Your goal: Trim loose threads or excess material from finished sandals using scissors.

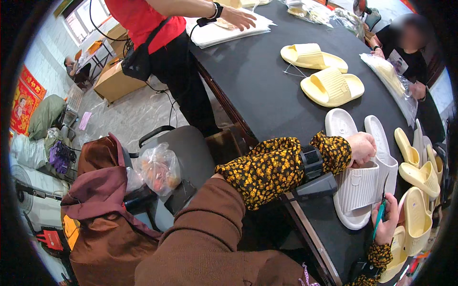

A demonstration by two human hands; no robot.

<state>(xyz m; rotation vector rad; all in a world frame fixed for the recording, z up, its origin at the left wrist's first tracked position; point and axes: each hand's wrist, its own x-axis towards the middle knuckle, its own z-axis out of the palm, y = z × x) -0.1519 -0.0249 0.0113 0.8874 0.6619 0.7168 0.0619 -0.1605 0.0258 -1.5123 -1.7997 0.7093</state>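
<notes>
A pair of white ribbed slippers [355,190] lies side by side on the dark table [253,90], close in front of me. My left hand [361,148] is closed over the space between the two slippers, at the edges of their straps. Whatever its fingers pinch is too small to make out. In my right hand [390,220], beside the near end of the white pair, is a pair of scissors [379,215] with teal handles. Their dark blades point away from me, toward the left hand. Patterned black-and-yellow sleeves cover both forearms.
A yellow slipper pair [332,87] with a thin clear loop lies farther up the table. More yellow slippers [417,221] pile up at right. A person in red [145,21] reaches over white sheets [234,31]; another person [405,59] handles bagged slippers [391,83]. A chair [186,148] stands left.
</notes>
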